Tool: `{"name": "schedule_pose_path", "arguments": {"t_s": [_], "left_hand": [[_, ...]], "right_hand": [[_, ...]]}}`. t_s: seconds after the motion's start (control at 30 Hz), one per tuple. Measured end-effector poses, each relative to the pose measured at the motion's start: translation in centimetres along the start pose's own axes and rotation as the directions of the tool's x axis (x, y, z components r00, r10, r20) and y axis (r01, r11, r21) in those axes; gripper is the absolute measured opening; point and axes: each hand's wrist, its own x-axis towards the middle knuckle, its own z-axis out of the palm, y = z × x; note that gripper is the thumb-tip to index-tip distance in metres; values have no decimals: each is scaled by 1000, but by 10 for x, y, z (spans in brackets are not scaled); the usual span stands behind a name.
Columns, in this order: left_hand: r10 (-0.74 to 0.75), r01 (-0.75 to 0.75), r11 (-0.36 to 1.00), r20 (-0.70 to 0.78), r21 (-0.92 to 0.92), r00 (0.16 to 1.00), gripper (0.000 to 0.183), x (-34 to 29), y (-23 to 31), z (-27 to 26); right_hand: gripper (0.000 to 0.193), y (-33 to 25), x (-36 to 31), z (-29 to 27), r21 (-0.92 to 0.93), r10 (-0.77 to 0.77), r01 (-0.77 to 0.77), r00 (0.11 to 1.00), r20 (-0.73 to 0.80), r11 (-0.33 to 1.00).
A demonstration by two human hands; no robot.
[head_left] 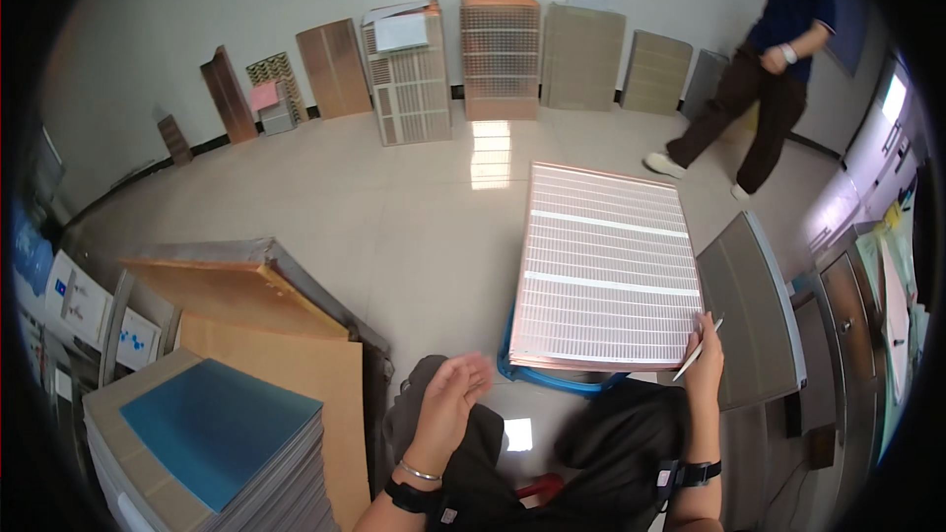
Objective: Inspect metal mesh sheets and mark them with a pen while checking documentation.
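Observation:
A stack of thin copper-edged panels [609,261], its top sheet covered in pale rows, rests on a blue stool [567,384] in front of my knees. My right hand [704,360] is at the near right corner of the stack, with a slim white pen [698,350] held in its fingers. Whether those fingers also grip the panel edge is hard to make out. Off the stack's near left corner, my left hand [458,394] is raised above my lap. Its fingers are stretched out, slightly blurred, and hold nothing.
At left, a blue sheet [222,429] tops a tall pile beside an open padded case [266,281]. A grey panel [749,305] leans at right by a wooden cabinet [847,315]. Several board stacks [500,59] line the far wall. Another person [774,49] walks at far right.

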Motion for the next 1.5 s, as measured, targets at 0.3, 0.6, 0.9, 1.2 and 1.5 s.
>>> {"name": "schedule_pose_path", "arguments": {"t_s": [0.3,0.6,0.9,1.2,1.5], "left_hand": [[108,-127,880,67,458,992,39,47,-12,37],[121,-122,961,17,249,992,38,3,-3,48],[-141,139,990,58,38,988,53,-40,-21,43],[-53,48,998,102,48,993,60,-55,-14,9],[22,-28,997,79,68,997,64,-62,-3,-3]], "right_hand": [[29,-29,-14,-16,-66,98,-90,985,139,994],[29,-21,-17,-32,139,85,-110,980,180,984],[23,-6,-53,-56,432,339,-358,933,125,827],[37,-26,-53,-85,776,544,-579,747,382,251],[39,-43,-51,-95,796,435,-576,775,459,187]]}}
